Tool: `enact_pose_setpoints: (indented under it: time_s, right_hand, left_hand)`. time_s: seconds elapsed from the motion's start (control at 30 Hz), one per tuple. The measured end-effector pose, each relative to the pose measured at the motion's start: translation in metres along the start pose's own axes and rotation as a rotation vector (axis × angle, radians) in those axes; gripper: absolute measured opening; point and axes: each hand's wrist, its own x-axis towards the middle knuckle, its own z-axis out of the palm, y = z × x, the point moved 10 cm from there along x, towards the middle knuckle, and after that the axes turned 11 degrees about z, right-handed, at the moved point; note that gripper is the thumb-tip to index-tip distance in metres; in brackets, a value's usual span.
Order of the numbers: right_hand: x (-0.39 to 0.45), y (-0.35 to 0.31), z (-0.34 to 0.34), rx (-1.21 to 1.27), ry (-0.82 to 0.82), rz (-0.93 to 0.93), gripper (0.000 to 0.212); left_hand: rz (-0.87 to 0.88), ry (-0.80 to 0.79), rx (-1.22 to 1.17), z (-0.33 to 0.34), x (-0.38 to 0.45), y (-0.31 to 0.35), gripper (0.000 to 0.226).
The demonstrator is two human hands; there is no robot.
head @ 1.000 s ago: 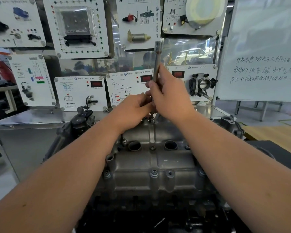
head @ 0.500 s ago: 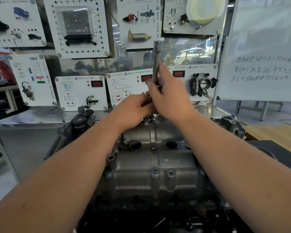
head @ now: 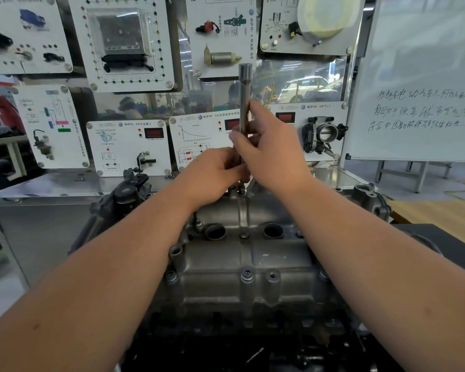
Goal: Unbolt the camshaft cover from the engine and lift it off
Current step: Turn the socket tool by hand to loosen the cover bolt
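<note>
The right hand (head: pixel 273 149) pinches the upright socket extension (head: pixel 244 103) between thumb and fingers (head: pixel 255 108); the left hand (head: pixel 215 173), fingers curled, grips its lower end just above a far-edge bolt (head: pixel 241 189). Below both hands lies the camshaft cover (head: pixel 247 264), still seated on the engine (near bolts (head: pixel 247 275) remain). A tilted shaft could slip off, rounding the bolt head.

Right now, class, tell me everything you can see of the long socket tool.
The long socket tool is a slim, dull grey metal rod with a wider hollow cylindrical top. It stands upright over the far edge of the camshaft cover. The right hand pinches its shaft; the left hand holds its lower part. Its tip is hidden.
</note>
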Motion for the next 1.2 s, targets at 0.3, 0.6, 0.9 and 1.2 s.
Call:
enact_pose_setpoints:
  time_s: [0.3, 0.6, 0.9, 1.2]
  right_hand:
    - [0.0013, 0.0011, 0.0051, 0.003, -0.055, 0.009, 0.034]
    - [0.0005, -0.0006, 0.0036, -0.014, -0.05, 0.007, 0.045]
    - [0.0006, 0.0006, 0.0016, -0.006, -0.028, 0.012, 0.048]
    - [-0.0004, 0.003, 0.0066, -0.01, -0.054, 0.016, 0.063]
  left_hand:
    - [-0.021, 0.005, -0.057, 0.0016, -0.0016, -0.0023, 0.019]
    - [-0.027, -0.003, -0.048, 0.0023, -0.0012, 0.0004, 0.042]
    - [-0.014, 0.008, 0.023, -0.0021, 0.0011, -0.0009, 0.026]
    - [0.022, 0.002, -0.01, 0.001, -0.0003, 0.0029, 0.021]
